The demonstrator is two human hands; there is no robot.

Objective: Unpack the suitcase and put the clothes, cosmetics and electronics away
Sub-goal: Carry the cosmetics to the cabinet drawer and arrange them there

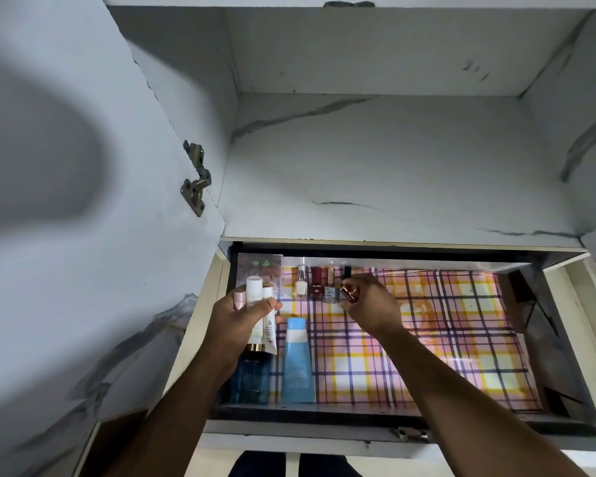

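An open drawer (565, 356) lined with pink and yellow plaid paper holds cosmetics. My left hand (236, 318) grips a bunch of white cosmetic tubes (260, 304) above the drawer's left side. My right hand (372, 306) pinches a small rose-gold bottle (348, 293) by the back row. That row holds a white nail polish (301, 284), a dark red nail polish (316, 285) and a pale blue nail polish (330, 289). A blue tube (298, 363) lies flat, and a dark blue bottle (250, 380) lies left of it, partly under my left hand.
A clear palette case (260, 266) stands in the drawer's back left corner. Above the drawer is a marbled white shelf (393, 166) of the wardrobe. The open door (66, 166) with its hinge (195, 180) stands at the left. Dark trousers (289, 464) show below.
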